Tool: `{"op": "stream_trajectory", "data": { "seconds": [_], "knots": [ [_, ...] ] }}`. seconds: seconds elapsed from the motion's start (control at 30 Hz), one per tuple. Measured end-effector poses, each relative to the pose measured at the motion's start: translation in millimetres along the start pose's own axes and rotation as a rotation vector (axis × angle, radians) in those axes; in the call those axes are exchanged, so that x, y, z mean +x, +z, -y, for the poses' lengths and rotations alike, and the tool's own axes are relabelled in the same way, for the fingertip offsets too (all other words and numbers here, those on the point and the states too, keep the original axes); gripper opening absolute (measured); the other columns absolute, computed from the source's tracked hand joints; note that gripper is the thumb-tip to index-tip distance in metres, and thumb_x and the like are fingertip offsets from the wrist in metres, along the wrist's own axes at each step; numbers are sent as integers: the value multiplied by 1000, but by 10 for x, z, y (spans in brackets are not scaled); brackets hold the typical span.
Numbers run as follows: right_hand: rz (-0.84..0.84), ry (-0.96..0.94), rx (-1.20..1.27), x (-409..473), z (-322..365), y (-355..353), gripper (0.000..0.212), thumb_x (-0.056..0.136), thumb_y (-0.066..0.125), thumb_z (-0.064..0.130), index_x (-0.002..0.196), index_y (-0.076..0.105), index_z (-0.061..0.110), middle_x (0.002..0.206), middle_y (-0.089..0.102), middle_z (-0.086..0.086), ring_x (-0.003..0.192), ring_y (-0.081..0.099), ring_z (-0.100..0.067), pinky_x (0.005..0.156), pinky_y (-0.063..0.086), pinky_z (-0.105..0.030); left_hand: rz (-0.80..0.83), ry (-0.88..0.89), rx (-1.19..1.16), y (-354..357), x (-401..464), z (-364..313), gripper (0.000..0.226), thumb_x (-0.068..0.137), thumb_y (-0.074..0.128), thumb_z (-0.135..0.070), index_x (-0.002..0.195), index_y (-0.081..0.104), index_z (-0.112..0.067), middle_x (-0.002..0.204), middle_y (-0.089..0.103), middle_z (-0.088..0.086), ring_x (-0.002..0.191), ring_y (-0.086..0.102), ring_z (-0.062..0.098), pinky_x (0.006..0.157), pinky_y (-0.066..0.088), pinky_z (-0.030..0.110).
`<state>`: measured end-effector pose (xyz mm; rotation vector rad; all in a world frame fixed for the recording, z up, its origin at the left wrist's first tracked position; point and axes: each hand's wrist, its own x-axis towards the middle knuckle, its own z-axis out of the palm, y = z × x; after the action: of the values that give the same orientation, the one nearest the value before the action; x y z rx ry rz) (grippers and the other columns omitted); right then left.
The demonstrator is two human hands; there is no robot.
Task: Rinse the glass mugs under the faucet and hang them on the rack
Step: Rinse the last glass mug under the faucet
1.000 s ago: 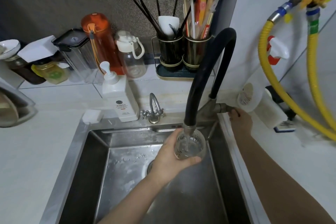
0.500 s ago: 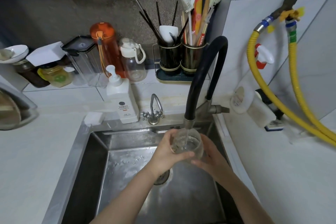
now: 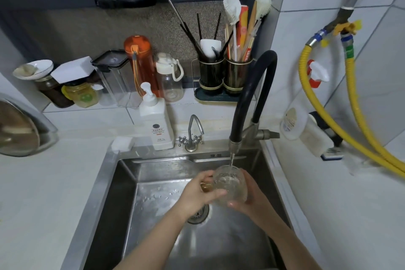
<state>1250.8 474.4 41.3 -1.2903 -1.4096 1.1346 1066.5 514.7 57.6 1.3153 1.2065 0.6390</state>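
Glass mug (image 3: 230,186) is held mouth-up under faucet (image 3: 235,144) at frame centre so the stream fills it; left hand (image 3: 200,193) curled round its handle side, right hand (image 3: 249,195) cupped against its wall, over the sink (image 3: 122,182).

Soft, even indoor light is falling from above the sink (image 3: 122,182), leaving the white tabletop (image 3: 43,193) and wall tiles bright while the window screen behind the sink is staying dim and grey. Pale glare is streaking the steel floor of the sink near the drain (image 3: 198,215), and a dark shadow is pooling along the sink's near edge. The wide lens is bending straight lines outward toward the frame borders, and detail away from the sink is looking slightly soft and smeared.
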Motion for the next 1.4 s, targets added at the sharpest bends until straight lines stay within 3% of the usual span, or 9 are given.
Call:
{"op": "stream_trajectory", "data": {
  "seconds": [0.1, 0.27, 0.43, 0.57, 0.77, 0.93, 0.97, 1.17, 1.4],
  "knots": [
    [54, -35, 4, 89, 50, 4, 68, 69, 73, -16, 129, 46, 5, 123, 60, -13, 115, 59, -28, 91, 52, -34, -27, -17, -99, -85, 3, 9, 38, 78, 75, -9, 105, 61, -31, 106, 66, -7, 92, 65, 6, 89, 53, 35],
    [-2, 12, 5, 78, 130, -101, 60, 70, 80, 13, 123, 52, 14, 116, 64, -1, 107, 63, -19, 88, 54, -28, -27, -3, -197, 19, -9, -11, 50, 76, 75, -3, 120, 61, -22, 108, 70, -10, 100, 65, 5, 96, 49, 25],
    [94, -30, -41, 174, 94, 36, 66, 69, 68, -21, 123, 49, 9, 116, 66, 7, 108, 63, -12, 83, 53, -22, -112, -45, -307, -126, -27, 102, 46, 77, 74, -3, 112, 64, -31, 97, 74, -15, 94, 67, 4, 92, 52, 29],
    [-10, 1, -15, 313, -6, -80, 64, 74, 69, -15, 118, 57, 30, 110, 68, 8, 102, 65, -7, 83, 55, -25, -61, 15, -293, -38, 121, -27, 49, 75, 76, -4, 111, 63, -34, 101, 70, -10, 91, 64, 6, 88, 49, 24],
    [59, 22, 0, 125, 9, 1, 58, 69, 70, -16, 118, 51, 9, 106, 67, 12, 95, 65, -1, 76, 50, -13, -37, -60, -313, -94, 32, 143, 55, 66, 80, -12, 117, 64, -25, 115, 70, -5, 108, 64, 11, 100, 48, 30],
    [-58, 31, 61, 180, 106, -81, 57, 64, 83, 40, 115, 57, 40, 106, 65, -4, 100, 65, -2, 92, 53, -36, 22, -19, -289, -7, 197, -1, 49, 77, 72, 0, 117, 63, -26, 113, 69, -3, 99, 65, 4, 85, 51, 18],
    [-90, 40, 26, 150, 82, -115, 60, 63, 82, 40, 115, 58, 23, 110, 65, -5, 101, 65, -5, 94, 52, -40, 51, -21, -281, 65, 199, 1, 49, 78, 71, 2, 120, 62, -21, 115, 68, 1, 98, 65, 5, 84, 51, 17],
    [-90, 35, -29, 116, 3, -23, 57, 61, 85, 7, 109, 66, 28, 98, 67, -5, 93, 66, -3, 85, 51, -24, 65, -89, -348, -49, 163, 103, 48, 70, 76, -11, 115, 68, -27, 110, 72, -3, 108, 65, 15, 96, 50, 33],
    [-143, 84, 0, -74, -5, -126, 40, 81, 66, -7, 101, 58, 26, 94, 70, 26, 84, 64, 11, 70, 49, -5, 108, -139, -338, 136, 155, 112, 43, 79, 65, 10, 112, 65, -18, 92, 76, -7, 89, 69, 6, 85, 55, 22]
  ]
}}
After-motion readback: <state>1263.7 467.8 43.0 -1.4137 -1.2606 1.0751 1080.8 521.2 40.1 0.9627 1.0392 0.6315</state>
